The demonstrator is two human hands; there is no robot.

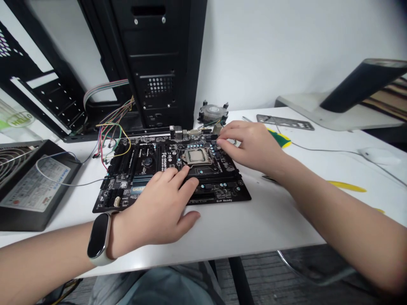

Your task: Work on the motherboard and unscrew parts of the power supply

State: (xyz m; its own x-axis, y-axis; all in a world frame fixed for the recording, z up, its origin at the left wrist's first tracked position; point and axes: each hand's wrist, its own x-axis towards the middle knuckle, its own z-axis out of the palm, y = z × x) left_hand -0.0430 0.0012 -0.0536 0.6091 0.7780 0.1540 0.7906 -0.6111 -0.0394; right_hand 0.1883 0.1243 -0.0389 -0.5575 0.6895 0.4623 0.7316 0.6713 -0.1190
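Note:
A black motherboard (127,169) lies flat on the white table (260,220), its metal CPU socket (195,156) near the middle. My left hand (159,207) rests palm down on the board's front edge, fingers spread toward the socket; a black band sits on that wrist. My right hand (251,146) is at the board's far right corner, fingertips pinched on something small there; what they hold is hidden. A CPU cooler fan (213,112) stands just behind the board.
An open black computer case (159,63) stands at the back with coloured wires (111,127) trailing onto the board. A power supply (28,182) lies at left. A metal I/O plate (284,122), yellow-handled tools (346,186), a mouse (380,156) and a monitor stand (349,101) sit at right.

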